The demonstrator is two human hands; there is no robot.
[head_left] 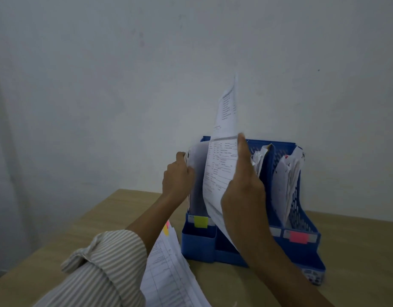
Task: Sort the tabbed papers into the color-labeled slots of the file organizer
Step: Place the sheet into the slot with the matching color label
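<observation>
A blue file organizer (301,220) stands on the wooden table, with a yellow label (200,221) on its left slot and a pink label (298,237) on its right slot. My right hand (244,189) holds a printed sheet (222,156) upright over the left half of the organizer; the sheet's top bends up toward the wall. My left hand (177,176) grips the papers (196,173) standing in the yellow-labeled slot and holds them to the left. Crumpled papers (288,173) fill the right slots. A stack of tabbed papers (169,269) lies in front, under my left forearm.
The organizer sits near the white wall (124,85) at the table's back. The tan table (58,240) ends at a left edge running diagonally. Pink and yellow tabs (167,228) stick out of the stack's far end. My striped sleeve (102,269) covers part of the stack.
</observation>
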